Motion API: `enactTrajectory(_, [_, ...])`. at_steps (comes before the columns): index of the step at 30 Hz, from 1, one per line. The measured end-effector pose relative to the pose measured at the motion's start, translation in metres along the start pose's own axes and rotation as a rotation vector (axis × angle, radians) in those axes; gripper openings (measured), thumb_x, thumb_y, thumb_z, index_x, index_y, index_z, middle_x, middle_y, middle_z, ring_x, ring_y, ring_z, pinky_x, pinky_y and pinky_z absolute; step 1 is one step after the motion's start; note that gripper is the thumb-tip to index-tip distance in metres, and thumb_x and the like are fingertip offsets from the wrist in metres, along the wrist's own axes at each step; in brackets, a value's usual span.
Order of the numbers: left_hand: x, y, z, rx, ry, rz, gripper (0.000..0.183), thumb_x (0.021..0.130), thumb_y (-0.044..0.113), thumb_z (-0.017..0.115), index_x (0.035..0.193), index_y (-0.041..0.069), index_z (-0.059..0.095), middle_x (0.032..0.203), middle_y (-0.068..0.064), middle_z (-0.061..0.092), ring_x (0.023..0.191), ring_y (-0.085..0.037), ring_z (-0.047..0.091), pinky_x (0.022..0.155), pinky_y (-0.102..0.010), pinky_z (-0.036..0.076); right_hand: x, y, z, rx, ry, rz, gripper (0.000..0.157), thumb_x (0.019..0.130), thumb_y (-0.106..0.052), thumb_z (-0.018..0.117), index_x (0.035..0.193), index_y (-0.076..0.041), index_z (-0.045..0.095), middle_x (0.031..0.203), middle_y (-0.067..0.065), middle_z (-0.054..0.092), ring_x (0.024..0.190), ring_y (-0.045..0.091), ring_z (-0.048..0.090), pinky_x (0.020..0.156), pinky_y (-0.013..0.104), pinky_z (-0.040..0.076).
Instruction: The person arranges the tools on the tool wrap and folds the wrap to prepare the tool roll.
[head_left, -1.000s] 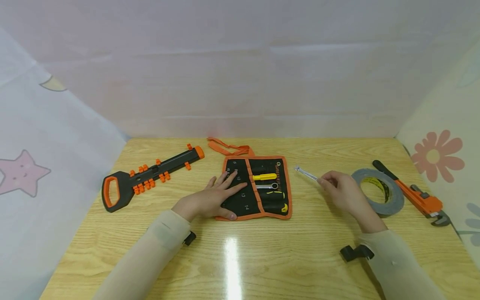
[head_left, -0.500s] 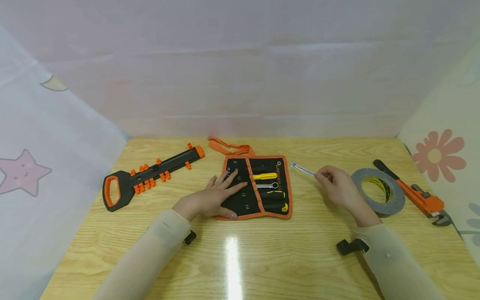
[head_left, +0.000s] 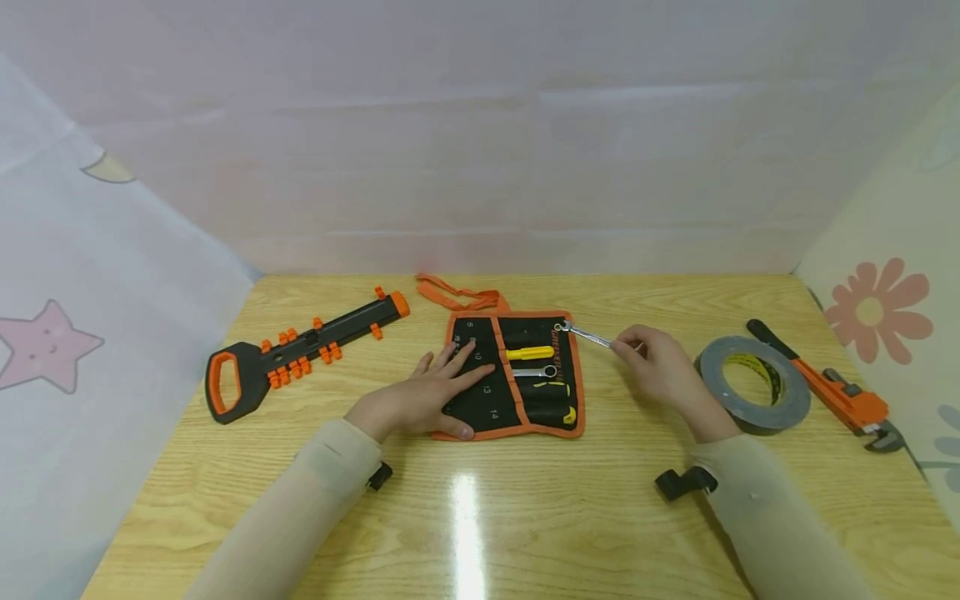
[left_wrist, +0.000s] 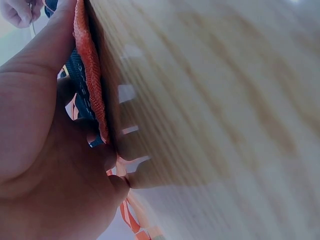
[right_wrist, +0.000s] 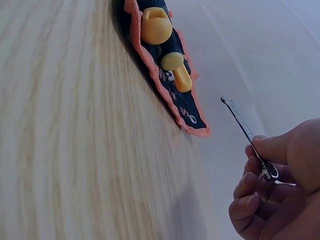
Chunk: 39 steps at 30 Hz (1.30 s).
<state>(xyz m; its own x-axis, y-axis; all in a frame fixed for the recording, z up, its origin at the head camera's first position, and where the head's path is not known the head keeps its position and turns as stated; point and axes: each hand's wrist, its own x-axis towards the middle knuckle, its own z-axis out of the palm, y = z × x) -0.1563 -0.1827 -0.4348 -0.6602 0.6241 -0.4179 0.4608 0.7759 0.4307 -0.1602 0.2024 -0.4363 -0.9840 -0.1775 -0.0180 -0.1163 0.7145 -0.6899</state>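
Note:
My left hand [head_left: 423,400] lies with spread fingers on the left part of a black tool pouch [head_left: 513,408] with orange edging and printed numbers. Between thumb and fingertips, my right hand [head_left: 654,367] pinches a small silver combination wrench [head_left: 591,336]. Its open end points left and appears over the pouch's upper right corner in the head view; the ring end shows by my fingers in the right wrist view [right_wrist: 270,172]. Pockets of the pouch hold a tool with a yellow handle [head_left: 530,353], another wrench [head_left: 534,372] and dark handles with yellow marks [head_left: 551,413].
A black and orange tool rack [head_left: 303,354] lies at the left. Right of my right hand are a grey tape roll [head_left: 780,406] and an orange pipe wrench [head_left: 832,392]. The pouch's orange strap [head_left: 457,293] trails behind it on the wooden table [head_left: 360,542].
My right hand has moved left with the combination wrench, bringing its tip from beside the pouch to over its upper right corner. My left hand has stayed in place on the pouch.

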Motion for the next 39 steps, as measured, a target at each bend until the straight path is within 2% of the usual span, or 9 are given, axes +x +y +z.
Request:
enactTrajectory(11, [0.000,-0.001,0.001,0.004,-0.001,0.004,0.103,0.096,0.055,0.076,0.175,0.035,0.015,0.183,-0.009,-0.014,0.168,-0.041,-0.018,0.134,-0.069,-0.003,0.012,-0.010,0.010,0.028,-0.028,0.038,0.030,0.113,-0.027,0.059,0.117,-0.001,0.073,0.095,0.014,0.068,0.078,0.022,0.052,0.069,0.035,0.043])
enactTrajectory(21, [0.001,-0.002,0.002,0.005,0.012,0.009,0.103,0.095,0.055,0.076,0.175,0.036,0.015,0.183,-0.009,-0.014,0.168,-0.040,-0.017,0.134,-0.069,-0.003,0.026,-0.014,0.021,0.035,-0.040,-0.001,0.026,0.113,-0.023,0.060,0.117,-0.001,0.074,0.092,0.011,0.067,0.075,0.022,0.051,0.068,0.035,0.042])
enactTrajectory(29, [0.002,-0.005,0.003,0.009,0.004,0.002,0.103,0.095,0.056,0.076,0.175,0.037,0.013,0.183,-0.008,-0.015,0.168,-0.040,-0.018,0.134,-0.068,-0.003,0.038,-0.023,0.031,0.026,-0.054,-0.045,0.027,0.112,-0.021,0.061,0.116,0.000,0.077,0.101,0.014,0.074,0.083,0.023,0.058,0.074,0.035,0.047])
enactTrajectory(39, [0.001,-0.001,0.001,0.015,0.006,0.003,0.104,0.095,0.056,0.076,0.175,0.036,0.014,0.183,-0.008,-0.015,0.168,-0.040,-0.017,0.134,-0.068,-0.002,0.047,-0.029,0.041,0.029,-0.092,-0.064,0.027,0.112,-0.024,0.061,0.114,-0.003,0.077,0.102,0.013,0.075,0.087,0.024,0.063,0.077,0.037,0.052])
